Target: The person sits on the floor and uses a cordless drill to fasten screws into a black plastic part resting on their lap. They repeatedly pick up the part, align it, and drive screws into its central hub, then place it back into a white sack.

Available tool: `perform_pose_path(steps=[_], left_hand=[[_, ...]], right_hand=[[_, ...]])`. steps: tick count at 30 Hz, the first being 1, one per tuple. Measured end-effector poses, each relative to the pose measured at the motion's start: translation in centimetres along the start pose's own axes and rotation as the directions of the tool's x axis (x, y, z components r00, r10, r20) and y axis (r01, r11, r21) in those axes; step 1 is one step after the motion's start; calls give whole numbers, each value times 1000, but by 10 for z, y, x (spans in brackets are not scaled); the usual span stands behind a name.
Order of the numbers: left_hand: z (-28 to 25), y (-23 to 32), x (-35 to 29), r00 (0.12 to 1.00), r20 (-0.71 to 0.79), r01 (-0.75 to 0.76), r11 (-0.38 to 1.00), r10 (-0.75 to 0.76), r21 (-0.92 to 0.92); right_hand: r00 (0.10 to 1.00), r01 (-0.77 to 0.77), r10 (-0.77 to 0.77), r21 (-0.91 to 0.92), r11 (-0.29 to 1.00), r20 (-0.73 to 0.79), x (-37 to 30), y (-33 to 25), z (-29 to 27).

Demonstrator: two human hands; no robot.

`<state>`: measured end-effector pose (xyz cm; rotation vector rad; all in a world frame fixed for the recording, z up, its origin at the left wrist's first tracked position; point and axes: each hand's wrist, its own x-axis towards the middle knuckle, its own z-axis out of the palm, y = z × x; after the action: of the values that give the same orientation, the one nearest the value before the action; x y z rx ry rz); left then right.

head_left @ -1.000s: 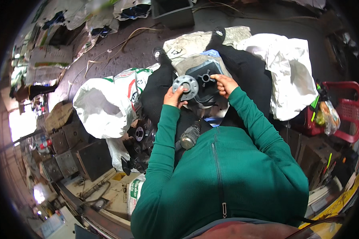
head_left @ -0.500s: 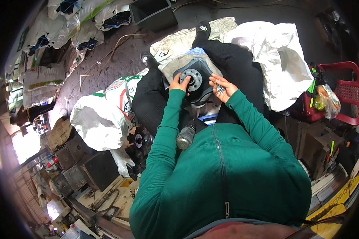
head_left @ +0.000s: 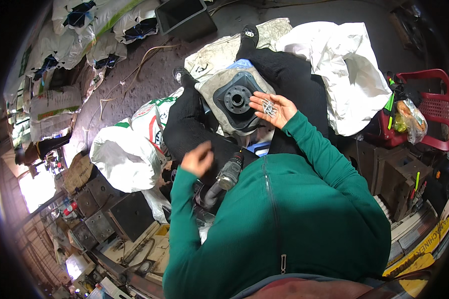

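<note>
Between my knees lies a dark plastic part [head_left: 221,102] with rounded corners, on a grey padded block. At its middle is a round black flange [head_left: 237,99] with a ring of holes and a central bore. My right hand [head_left: 277,110] is palm up at the flange's right edge, fingers stretched flat, holding a small heap of silvery screws [head_left: 269,108]. My left hand [head_left: 198,159] is above my left thigh, left of the cordless drill [head_left: 230,174], and apart from it. Motion smears its fingers. The drill rests against my lap, bit pointing away from me.
White sacks lie beside both legs, one [head_left: 122,157] at left and one [head_left: 341,74] at right. A red plastic chair [head_left: 436,109] with bags on it stands at right. A dark grey bin [head_left: 187,20] is at the far side. Metal blocks [head_left: 129,214] sit at lower left.
My left hand has left the flange and moved down and left toward the drill. My right hand has turned palm up and opened out, showing the screws.
</note>
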<state>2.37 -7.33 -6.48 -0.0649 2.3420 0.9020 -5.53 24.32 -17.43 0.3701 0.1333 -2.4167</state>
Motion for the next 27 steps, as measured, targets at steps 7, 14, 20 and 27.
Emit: perform_pose_path(steps=[7, 14, 20, 27], left_hand=[[75, -1, -77, 988, -154, 23, 972, 13, 235], [28, 9, -59, 930, -224, -318, 943, 291, -96], [-18, 55, -63, 984, -154, -175, 686, 93, -706], [-17, 64, -29, 923, -189, -371, 906, 336, -204]], right_hand=[[983, -173, 173, -12, 985, 66, 12, 17, 16], [975, -214, 222, -167, 962, 30, 14, 19, 22], [964, -267, 258, -253, 930, -69, 8, 26, 30], [970, -241, 241, -296, 924, -39, 5, 23, 33]])
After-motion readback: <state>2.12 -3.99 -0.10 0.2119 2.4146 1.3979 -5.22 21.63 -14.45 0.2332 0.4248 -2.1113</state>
